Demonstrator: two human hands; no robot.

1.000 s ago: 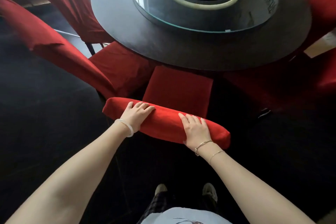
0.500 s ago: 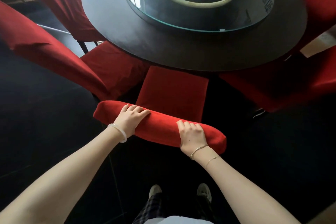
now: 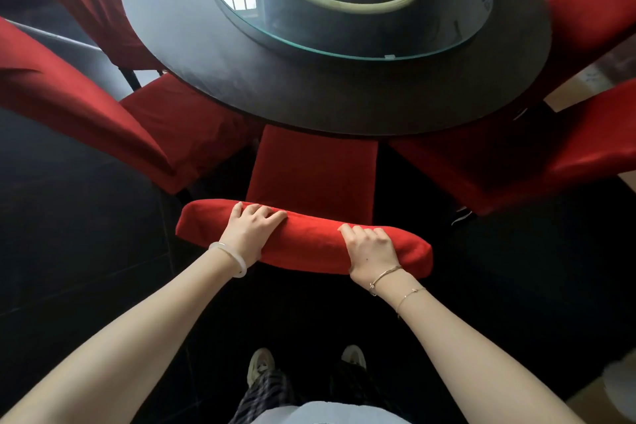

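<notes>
A chair in a red fabric cover stands in front of me, its seat (image 3: 309, 172) partly tucked under a round dark table (image 3: 344, 96). Both my hands lie on the top of its backrest (image 3: 309, 244). My left hand (image 3: 249, 231) grips the left part of the top edge with its fingers curled over it. My right hand (image 3: 370, 251) grips the right part the same way. A white bangle circles my left wrist, and thin bracelets circle my right.
A glass turntable (image 3: 344, 41) sits in the middle of the table. More red-covered chairs stand to the left (image 3: 86, 103) and right (image 3: 537, 155) of mine. The floor around is dark. My shoes (image 3: 261, 365) show below.
The fingers of both hands have curled further over the backrest top. The chair's seat sits further under the table than before.
</notes>
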